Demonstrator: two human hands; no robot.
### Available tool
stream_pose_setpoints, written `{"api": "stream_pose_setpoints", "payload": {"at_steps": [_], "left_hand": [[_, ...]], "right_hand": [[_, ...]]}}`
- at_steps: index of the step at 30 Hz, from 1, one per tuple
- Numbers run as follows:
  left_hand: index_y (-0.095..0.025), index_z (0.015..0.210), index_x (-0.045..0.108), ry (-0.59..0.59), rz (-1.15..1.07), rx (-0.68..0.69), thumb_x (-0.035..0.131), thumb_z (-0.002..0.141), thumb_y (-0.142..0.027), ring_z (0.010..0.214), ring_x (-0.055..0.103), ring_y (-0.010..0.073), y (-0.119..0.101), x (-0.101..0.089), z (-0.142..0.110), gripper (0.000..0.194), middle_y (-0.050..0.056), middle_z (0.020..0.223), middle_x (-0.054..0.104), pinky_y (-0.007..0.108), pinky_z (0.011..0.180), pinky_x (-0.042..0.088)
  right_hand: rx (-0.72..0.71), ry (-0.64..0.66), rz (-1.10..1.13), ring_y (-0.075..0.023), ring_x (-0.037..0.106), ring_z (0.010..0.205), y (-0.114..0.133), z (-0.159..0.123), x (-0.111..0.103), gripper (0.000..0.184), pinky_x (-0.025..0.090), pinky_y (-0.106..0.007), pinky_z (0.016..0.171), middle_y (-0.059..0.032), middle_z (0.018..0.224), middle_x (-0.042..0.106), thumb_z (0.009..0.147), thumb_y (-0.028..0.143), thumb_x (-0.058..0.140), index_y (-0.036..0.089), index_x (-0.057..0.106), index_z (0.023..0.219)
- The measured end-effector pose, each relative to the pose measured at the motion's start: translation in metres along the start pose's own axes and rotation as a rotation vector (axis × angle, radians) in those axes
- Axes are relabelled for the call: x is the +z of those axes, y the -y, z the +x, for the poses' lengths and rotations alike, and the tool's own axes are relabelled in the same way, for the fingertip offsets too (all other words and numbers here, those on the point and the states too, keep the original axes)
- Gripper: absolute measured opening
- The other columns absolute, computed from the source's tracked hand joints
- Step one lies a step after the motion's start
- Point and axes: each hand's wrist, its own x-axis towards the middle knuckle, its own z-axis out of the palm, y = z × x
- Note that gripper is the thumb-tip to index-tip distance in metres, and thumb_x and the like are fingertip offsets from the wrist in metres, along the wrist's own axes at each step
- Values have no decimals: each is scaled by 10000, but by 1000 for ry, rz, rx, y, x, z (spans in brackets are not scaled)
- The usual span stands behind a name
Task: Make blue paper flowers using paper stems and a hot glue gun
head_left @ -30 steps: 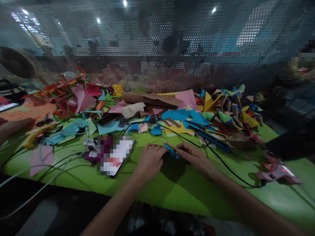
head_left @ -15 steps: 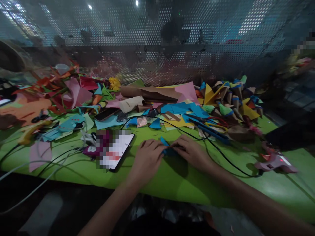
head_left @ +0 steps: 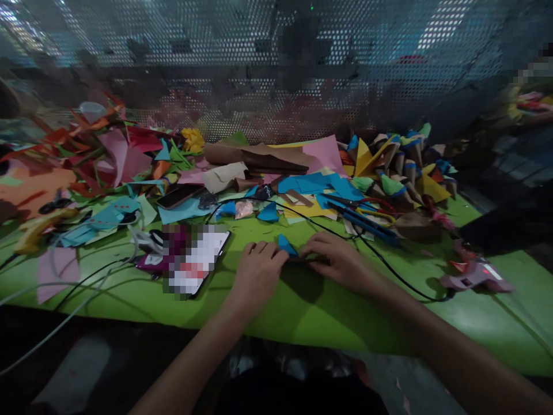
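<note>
A small piece of folded blue paper [head_left: 287,245] stands up in a point between my two hands, above the green table [head_left: 285,317]. My left hand [head_left: 260,268] is closed on its left side, fingers bent over it. From the right, my right hand [head_left: 334,257] pinches the same piece with thumb and fingertips. A thin dark strip runs along its lower edge between the hands; its kind I cannot make out. Another small blue paper piece [head_left: 268,212] lies just beyond my hands. Left of my left hand lies a phone [head_left: 203,259] with a lit screen.
Coloured paper [head_left: 125,155] is heaped at the back left, with paper cones [head_left: 395,173] back right. Scissors [head_left: 375,213] lie right of centre. A pink glue gun [head_left: 477,279] stands right; a yellow one [head_left: 41,227] lies left. A black cable [head_left: 412,291] crosses the table.
The blue paper has turned in my hands, its point now upward. A yellowish strip seen along it earlier is out of sight. The view has tilted down slightly.
</note>
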Motion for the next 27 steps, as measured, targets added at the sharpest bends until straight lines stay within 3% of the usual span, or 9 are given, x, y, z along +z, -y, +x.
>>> {"api": "stream_pose_setpoints", "payload": {"at_steps": [5,14,22,27], "left_hand": [[-252,1089,647,-12,-33,19,431,970,-165,926,600,228,1,3,0,262,53,1005,660,402,866,395],[-282,1160,650,6,21,61,462,938,-126,985,594,255,1,5,-1,330,63,1060,663,433,881,396],[-229,1109,658,41,8,57,441,954,-148,986,595,255,-8,2,3,279,73,1033,665,419,867,410],[-230,1070,672,36,28,61,502,921,-147,959,603,256,-12,3,4,241,71,1005,664,439,908,398]], "right_hand": [[-72,85,-165,-203,596,897,0,-5,-12,118,422,-313,771,-47,916,662,857,138,663,210,690,947],[-140,133,-488,-202,609,849,3,-10,-7,120,377,-332,734,-68,888,694,940,197,590,208,702,980],[-188,141,-526,-197,582,763,8,-7,-4,169,358,-334,702,-70,820,663,937,106,528,169,685,941],[-105,92,-524,-205,567,757,4,-5,2,121,367,-331,687,-80,845,653,918,151,527,160,642,881]]}}
